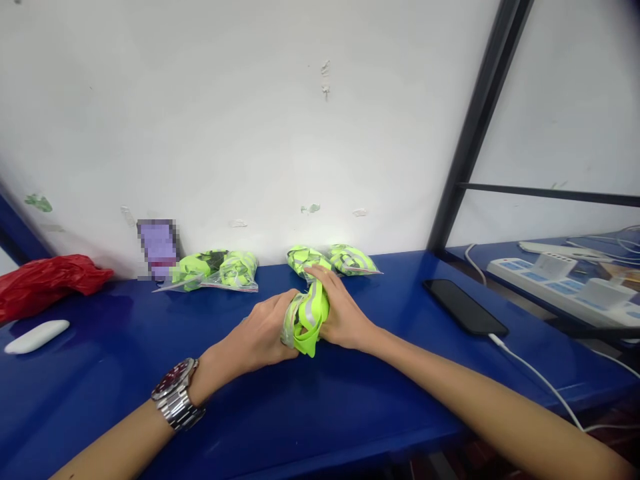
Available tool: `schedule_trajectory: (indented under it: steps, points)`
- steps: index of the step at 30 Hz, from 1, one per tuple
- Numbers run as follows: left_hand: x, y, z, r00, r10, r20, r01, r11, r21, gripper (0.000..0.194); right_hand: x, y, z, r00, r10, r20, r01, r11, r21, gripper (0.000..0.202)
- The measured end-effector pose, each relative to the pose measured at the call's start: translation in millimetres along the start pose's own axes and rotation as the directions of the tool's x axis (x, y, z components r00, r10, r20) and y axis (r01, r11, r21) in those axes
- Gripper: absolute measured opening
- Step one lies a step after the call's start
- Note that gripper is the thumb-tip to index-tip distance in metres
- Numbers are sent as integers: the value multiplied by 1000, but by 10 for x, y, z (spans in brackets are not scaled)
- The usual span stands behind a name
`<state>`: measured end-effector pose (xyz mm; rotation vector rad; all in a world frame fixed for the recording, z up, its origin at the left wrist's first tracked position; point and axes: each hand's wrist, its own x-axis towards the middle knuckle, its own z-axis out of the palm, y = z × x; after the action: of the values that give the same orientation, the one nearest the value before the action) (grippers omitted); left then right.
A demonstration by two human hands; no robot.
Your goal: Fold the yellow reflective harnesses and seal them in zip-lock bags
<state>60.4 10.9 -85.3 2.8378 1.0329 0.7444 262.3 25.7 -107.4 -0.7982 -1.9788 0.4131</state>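
Between my hands, above the blue table, is a bundled neon-yellow reflective vest (311,313) with a grey reflective stripe. My left hand (270,330), with a metal watch on its wrist, grips a clear plastic bag (289,323) around the left side of the bundle. Pressed against the vest's right side, my right hand (345,313) has its fingers wrapped over the far side, partly hidden. Just behind them lie two bagged neon-yellow bundles, a nearer one (304,259) and one further right (354,260). Two more bagged bundles, one (237,269) and its neighbour (193,270), lie to the left.
On the blue table (380,413), a black phone (465,307) with a white cable lies right. A red plastic bag (55,280) and a white case (37,337) are left. A blurred-out phone (159,247) leans on the wall. Power strips (565,287) sit beyond a black post (470,153).
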Motion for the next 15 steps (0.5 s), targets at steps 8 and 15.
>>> schedule_trajectory:
  steps: [8, 15]
  points:
    - [27, 107, -100, 991, -4, 137, 25, 988, -152, 53, -20, -122, 33, 996, -85, 17, 85, 996, 31, 40]
    - [31, 49, -84, 996, -3, 87, 5, 1000, -23, 81, 0, -83, 73, 1000, 26, -9, -25, 990, 138, 33]
